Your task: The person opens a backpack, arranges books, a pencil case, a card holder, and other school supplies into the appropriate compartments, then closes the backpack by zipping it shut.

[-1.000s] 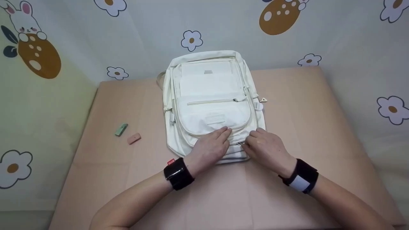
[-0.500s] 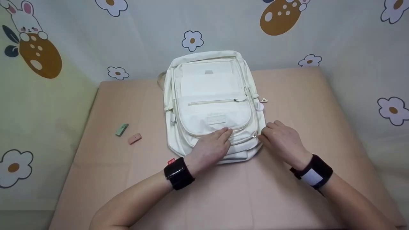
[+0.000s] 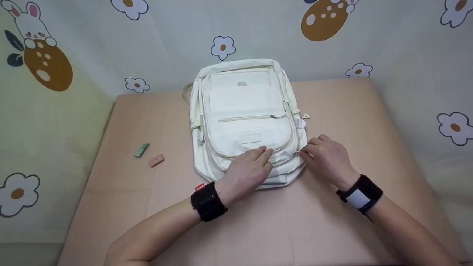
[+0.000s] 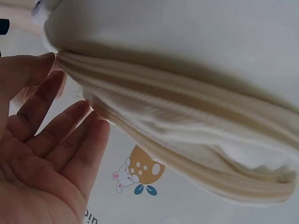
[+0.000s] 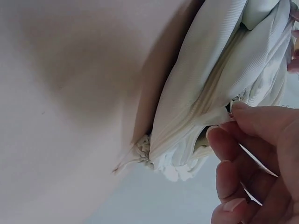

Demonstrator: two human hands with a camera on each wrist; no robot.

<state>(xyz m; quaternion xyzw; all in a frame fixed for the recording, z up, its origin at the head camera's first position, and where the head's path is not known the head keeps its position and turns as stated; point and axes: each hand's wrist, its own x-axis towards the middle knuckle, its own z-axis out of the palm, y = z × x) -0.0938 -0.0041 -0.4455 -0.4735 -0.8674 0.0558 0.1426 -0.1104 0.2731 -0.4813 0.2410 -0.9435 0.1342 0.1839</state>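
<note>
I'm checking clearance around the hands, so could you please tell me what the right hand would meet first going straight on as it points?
Probably the backpack, at its lower side: the right hand seems to pinch a zipper there, though depth is hard to judge.

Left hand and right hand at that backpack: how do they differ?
The left hand rests on the lower front of the cream backpack, fingers fairly straight; the right hand pinches at a zipper pull near the backpack's edge. The left wristband shows a red tag, the right wristband a pale patch. Both wristbands are black.
</note>
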